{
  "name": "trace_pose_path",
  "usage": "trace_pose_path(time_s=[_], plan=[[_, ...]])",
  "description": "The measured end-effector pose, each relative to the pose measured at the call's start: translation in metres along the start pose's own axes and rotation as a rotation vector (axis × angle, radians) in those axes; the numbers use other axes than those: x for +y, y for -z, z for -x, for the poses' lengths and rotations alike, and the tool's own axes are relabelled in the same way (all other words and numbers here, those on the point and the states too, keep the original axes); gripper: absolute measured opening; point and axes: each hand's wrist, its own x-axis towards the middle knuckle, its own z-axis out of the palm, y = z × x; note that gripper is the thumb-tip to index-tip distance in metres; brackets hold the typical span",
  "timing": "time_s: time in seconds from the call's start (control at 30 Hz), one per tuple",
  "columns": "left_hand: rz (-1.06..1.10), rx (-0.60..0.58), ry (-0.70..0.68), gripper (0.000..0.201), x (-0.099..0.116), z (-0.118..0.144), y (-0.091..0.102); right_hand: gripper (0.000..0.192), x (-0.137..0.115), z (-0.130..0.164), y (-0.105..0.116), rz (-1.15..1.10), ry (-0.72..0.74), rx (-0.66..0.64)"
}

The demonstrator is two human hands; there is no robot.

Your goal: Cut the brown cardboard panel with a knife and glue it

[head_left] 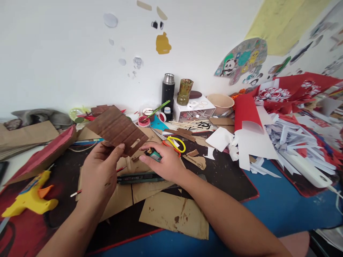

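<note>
My left hand [99, 171] holds up a brown painted corrugated cardboard panel [116, 130] by its lower edge, thumb on its face; the panel has a small slot cut near its lower right. My right hand [163, 162] rests on the table just right of the panel, fingers closed around a small green and black tool [154, 154], possibly a cutter. A dark craft knife [140, 177] lies on cardboard sheets [174, 214] below both hands.
A yellow glue gun [30, 196] lies at the left. Scissors with yellow and orange handles [174, 142] lie behind my right hand. A black flask [168, 91], paint pots, a white box and a bowl [220, 102] stand by the wall. Red and white paper scraps [289, 139] pile up on the right.
</note>
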Motion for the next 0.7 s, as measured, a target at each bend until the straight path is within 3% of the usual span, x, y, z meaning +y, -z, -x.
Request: trace_pose_path(time_s=[0.57, 0.7], plan=[[-0.145, -0.016, -0.016, 0.026, 0.008, 0.005, -0.002, 0.042, 0.002, 0.005, -0.001, 0.139, 0.099, -0.086], [-0.139, -0.006, -0.01, 0.024, 0.011, 0.006, -0.004, 0.042, 0.002, 0.005, -0.001, 0.15, 0.094, -0.056]])
